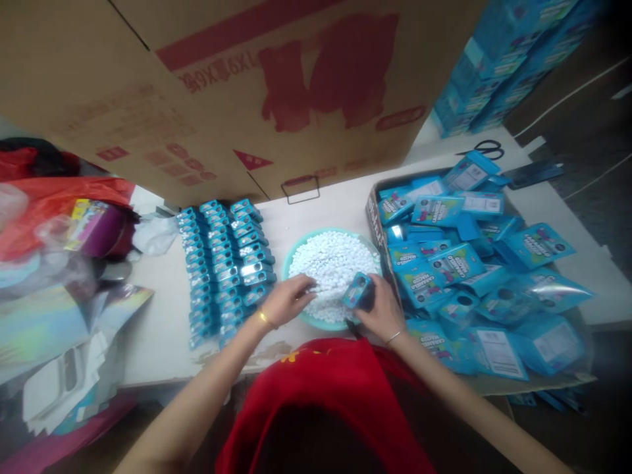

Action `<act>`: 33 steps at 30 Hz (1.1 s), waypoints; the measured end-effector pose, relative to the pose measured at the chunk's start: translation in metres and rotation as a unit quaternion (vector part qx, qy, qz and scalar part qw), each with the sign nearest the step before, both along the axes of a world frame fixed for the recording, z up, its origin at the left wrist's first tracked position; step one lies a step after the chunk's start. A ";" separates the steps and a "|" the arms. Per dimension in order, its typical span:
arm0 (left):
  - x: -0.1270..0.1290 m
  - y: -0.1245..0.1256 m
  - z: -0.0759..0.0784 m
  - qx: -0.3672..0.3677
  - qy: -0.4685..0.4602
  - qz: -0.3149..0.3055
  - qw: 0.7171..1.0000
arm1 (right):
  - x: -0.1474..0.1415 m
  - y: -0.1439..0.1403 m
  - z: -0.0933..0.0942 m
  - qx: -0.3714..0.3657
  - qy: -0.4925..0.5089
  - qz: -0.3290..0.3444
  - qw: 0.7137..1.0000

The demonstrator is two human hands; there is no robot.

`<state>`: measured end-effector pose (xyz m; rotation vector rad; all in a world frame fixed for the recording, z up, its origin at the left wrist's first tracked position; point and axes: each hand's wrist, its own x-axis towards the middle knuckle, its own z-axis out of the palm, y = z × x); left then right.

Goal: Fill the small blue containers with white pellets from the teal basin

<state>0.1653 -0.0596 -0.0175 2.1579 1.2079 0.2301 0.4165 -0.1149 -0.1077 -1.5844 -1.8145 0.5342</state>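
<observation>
Your right hand (pixel 378 309) grips a small blue box (pixel 358 290) over the bowl (pixel 295 253) rim; your left hand (pixel 291 297) dips curled fingers into the white pieces (pixel 333 263), seemingly pinching some. Beyond, rows of finished boxes (pixel 224 263) stand left; a tray of flat blue packs (pixel 454 276) is left waiting right.

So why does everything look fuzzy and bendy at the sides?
Head view: soft all over; the hands, left and right, and the white pellets blur into a mass; the table edge and big carton bow outward from the wide lens; corners fall dark.
</observation>
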 end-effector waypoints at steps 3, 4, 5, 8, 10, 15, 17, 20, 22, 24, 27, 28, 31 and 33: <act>0.014 0.006 0.036 0.018 0.104 -0.062 0.992 | -0.007 0.002 0.003 0.012 -0.002 0.030 0.999; 0.021 0.007 0.047 0.024 0.152 -0.074 0.985 | -0.009 0.002 0.003 0.016 -0.002 0.039 0.999; 0.029 0.008 0.057 0.031 0.203 -0.083 0.975 | -0.011 0.003 0.002 0.019 -0.003 0.050 0.999; 0.056 0.004 0.083 0.058 0.324 -0.111 0.938 | -0.016 0.002 -0.001 0.023 0.005 0.074 0.997; 0.071 -0.002 0.095 0.078 0.360 -0.133 0.920 | -0.018 0.001 -0.004 0.022 0.016 0.079 0.996; 0.070 -0.005 0.104 0.120 0.348 -0.124 0.922 | -0.018 0.002 -0.004 0.013 0.033 0.064 0.997; 0.048 0.000 0.089 0.117 0.337 -0.069 0.932 | -0.014 0.002 -0.003 0.002 0.039 0.048 0.998; 0.010 0.007 0.040 0.068 0.349 0.009 0.935 | -0.005 0.002 -0.003 -0.023 0.048 0.014 0.998; -0.004 0.007 -0.005 0.012 0.365 0.036 0.930 | 0.000 0.001 -0.003 -0.036 0.049 -0.007 0.998; -0.003 0.004 -0.051 -0.022 0.331 0.043 0.942 | 0.005 0.000 -0.004 -0.041 0.044 -0.022 0.998; 0.019 0.001 -0.103 -0.020 0.203 0.079 0.976 | 0.007 -0.002 -0.004 -0.043 0.031 -0.035 0.998; 0.027 0.001 -0.114 -0.016 0.164 0.092 0.982 | 0.007 -0.002 -0.004 -0.045 0.028 -0.038 0.998; 0.036 0.002 -0.129 -0.012 0.104 0.112 0.988 | 0.006 -0.005 -0.004 -0.054 0.027 -0.040 0.997; 0.029 0.001 -0.128 -0.019 0.065 0.121 0.990 | 0.006 -0.006 -0.004 -0.057 0.031 -0.039 0.997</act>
